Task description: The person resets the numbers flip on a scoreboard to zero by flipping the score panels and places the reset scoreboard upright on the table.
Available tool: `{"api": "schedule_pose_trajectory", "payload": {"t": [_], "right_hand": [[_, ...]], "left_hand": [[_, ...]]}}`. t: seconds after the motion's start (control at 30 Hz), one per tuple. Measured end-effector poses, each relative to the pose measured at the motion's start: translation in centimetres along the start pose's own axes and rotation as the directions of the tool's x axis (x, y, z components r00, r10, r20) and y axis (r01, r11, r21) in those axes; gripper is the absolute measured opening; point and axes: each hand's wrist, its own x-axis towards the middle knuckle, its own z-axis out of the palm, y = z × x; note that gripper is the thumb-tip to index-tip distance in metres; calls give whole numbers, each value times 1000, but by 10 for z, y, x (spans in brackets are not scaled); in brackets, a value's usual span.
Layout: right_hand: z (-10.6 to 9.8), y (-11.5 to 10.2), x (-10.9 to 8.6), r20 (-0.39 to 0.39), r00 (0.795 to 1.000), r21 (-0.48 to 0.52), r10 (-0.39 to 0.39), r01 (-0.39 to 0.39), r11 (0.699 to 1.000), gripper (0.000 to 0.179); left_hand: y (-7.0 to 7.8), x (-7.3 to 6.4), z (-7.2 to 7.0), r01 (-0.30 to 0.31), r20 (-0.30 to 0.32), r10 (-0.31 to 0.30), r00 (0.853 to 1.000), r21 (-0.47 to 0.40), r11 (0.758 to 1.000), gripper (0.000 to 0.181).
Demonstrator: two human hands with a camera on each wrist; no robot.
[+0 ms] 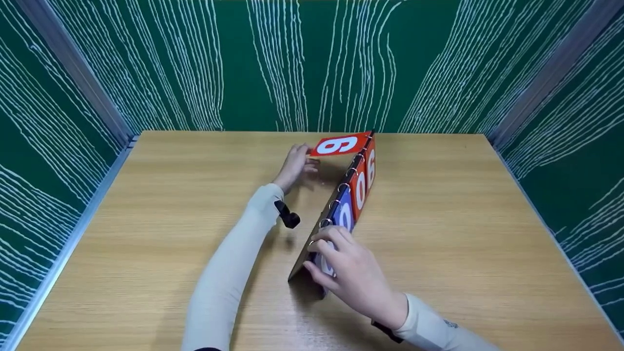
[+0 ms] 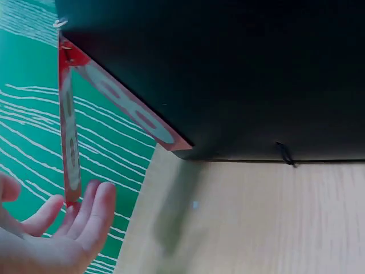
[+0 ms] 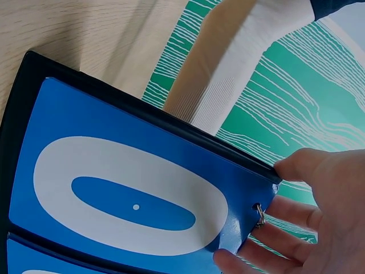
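Note:
A tent-shaped black flip scoreboard (image 2: 256, 85) stands on the table, its ringed top edge running away from me. Red cards (image 1: 360, 190) with white digits fill the far end, blue cards (image 3: 131, 188) showing 0 the near end. One red card (image 1: 341, 144) marked 6 (or 9) is swung up over the top toward the left. My left hand (image 1: 295, 165) touches that card's free edge, its fingers extended. At the near end my right hand (image 1: 358, 273) grips the scoreboard's top edge beside a ring, thumb on one side, fingers on the other, partly covering the nearest blue card.
The scoreboard stands near the middle of the wooden table (image 1: 463, 219). Green walls (image 1: 317, 63) with white streaks enclose the back and sides. Grey posts (image 1: 83, 73) rise at the corners. A black wrist camera (image 1: 288, 217) sticks out from my left sleeve.

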Motion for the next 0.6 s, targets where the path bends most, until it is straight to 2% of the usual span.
{"api": "schedule_pose_trajectory", "payload": {"t": [0.13,0.37,0.47,0.6], "right_hand": [[0,0,0,13,1000,8,12,-12,1000,19],[-1,0,0,29,999,4,32,-32,999,19],[-1,0,0,25,999,6,28,-28,1000,19],[0,0,0,-2,1000,-3,1,-1,1000,20]], "left_hand": [[11,-2,-5,-49,-18,48,999,-51,997,45],[30,-6,-12,-129,-12,128,992,-120,984,40],[35,-8,-13,-171,-5,172,985,-146,974,40],[41,-12,-13,-225,34,236,971,-201,953,43]]}}
